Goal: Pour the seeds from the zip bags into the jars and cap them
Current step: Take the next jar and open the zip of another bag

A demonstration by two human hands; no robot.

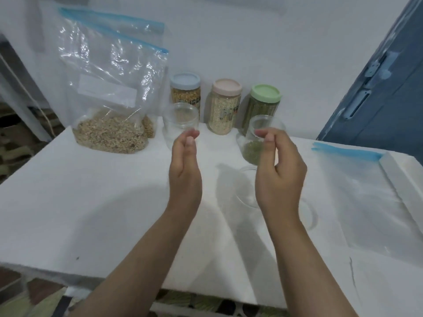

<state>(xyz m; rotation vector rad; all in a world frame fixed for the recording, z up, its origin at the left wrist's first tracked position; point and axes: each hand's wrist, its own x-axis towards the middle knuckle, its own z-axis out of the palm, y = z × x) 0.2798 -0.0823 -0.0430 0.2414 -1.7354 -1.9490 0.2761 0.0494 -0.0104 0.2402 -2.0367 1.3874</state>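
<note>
White work surface: flat white table (91, 202) carrying all items listed below.
Left hand: left hand (185, 165) raised above the table centre, palm facing right, fingers nearly straight and together, holding nothing.
Right hand: right hand (280, 170) raised opposite it, palm facing left, fingers loosely curled, thumb near the index finger; no object visible in its grasp.
Full bag: clear zip bag with blue seal strip (109, 88), standing at 10 o'clock from the hands, bottom filled with beige seeds (109, 133). A second bag of the same kind stands directly behind it.
Empty jar: clear uncapped plastic jar (179, 121), just beyond the left fingertips at 12 o'clock.
Part-filled jar: clear uncapped jar holding green seeds (254, 138), just beyond the right hand at 12 o'clock, partly hidden by it.
Capped jars: blue-lidded jar of yellow seeds (185, 90), pink-lidded jar of pale seeds (225, 106), green-lidded jar of green seeds (263, 104), in a row at the back wall.
Flat bag: empty clear zip bag (357, 179) lying at 3 o'clock.
Lids: two clear round lids (247, 193) on the table under the right hand, partly hidden.
</note>
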